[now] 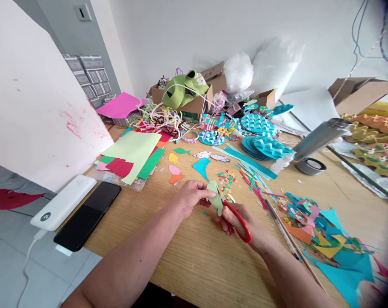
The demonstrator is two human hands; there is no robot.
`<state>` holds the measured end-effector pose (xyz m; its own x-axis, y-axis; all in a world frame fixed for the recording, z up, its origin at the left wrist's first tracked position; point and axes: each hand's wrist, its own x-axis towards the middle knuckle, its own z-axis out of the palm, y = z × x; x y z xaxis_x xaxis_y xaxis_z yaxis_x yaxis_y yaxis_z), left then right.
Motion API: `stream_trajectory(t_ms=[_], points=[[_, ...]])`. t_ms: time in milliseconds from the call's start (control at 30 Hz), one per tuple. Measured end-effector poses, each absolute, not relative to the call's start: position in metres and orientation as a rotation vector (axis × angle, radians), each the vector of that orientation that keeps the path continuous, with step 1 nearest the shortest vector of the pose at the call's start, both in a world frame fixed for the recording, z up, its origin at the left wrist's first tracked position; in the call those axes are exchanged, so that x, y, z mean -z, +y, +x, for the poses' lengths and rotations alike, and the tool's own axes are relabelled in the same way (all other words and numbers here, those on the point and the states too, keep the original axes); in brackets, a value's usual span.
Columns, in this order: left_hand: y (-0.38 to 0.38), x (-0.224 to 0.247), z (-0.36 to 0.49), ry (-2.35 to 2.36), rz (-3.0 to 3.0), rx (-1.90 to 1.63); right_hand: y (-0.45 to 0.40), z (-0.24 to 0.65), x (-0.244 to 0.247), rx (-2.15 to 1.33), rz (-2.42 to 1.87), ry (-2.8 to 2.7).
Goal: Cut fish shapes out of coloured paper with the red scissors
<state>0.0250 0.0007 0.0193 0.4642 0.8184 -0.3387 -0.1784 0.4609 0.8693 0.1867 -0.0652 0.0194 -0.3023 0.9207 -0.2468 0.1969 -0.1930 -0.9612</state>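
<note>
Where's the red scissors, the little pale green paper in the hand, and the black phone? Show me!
Red scissors (243, 221): head view, on the handle.
Little pale green paper (216, 201): head view, on its flat face.
Black phone (88, 216): head view, on the screen.

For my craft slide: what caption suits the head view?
Left hand holding pale green paper, right hand holding red-handled scissors at its edge, over a wooden table.
</note>
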Motion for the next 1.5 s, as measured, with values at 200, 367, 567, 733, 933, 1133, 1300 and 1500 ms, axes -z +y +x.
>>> stream_trajectory(t_ms=[200, 367, 567, 733, 933, 1133, 1300, 1500], points=[[0.0006, -0.0201, 0.0243, 0.875, 0.891, -0.726, -0.0650, 0.1866, -0.0186, -1.537, -1.340, -1.477], [0.0015, -0.0190, 0.0246, 0.859, 0.881, -0.715, -0.0655, 0.1876, -0.0168, -1.542, -1.362, -1.464], [0.0013, -0.0200, 0.0246, 0.861, 0.867, -0.707, -0.0664, 0.1853, -0.0225, -1.544, -1.367, -1.455], [0.0008, -0.0200, 0.0243, 0.860, 0.878, -0.714, -0.0662, 0.1854, -0.0213, -1.529, -1.374, -1.462], [0.0013, -0.0186, 0.0248, 0.867, 0.894, -0.712, -0.0655, 0.1855, -0.0194, -1.525, -1.406, -1.457], [0.0012, -0.0187, 0.0246, 0.861, 0.886, -0.707, -0.0655, 0.1845, -0.0228, -1.509, -1.430, -1.462], [0.0011, -0.0185, 0.0242, 0.857, 0.889, -0.703, -0.0656, 0.1851, -0.0213, -1.505, -1.409, -1.493], [0.0015, -0.0186, 0.0247, 0.860, 0.897, -0.699, -0.0648, 0.1838, -0.0212, -1.522, -1.421, -1.470]])
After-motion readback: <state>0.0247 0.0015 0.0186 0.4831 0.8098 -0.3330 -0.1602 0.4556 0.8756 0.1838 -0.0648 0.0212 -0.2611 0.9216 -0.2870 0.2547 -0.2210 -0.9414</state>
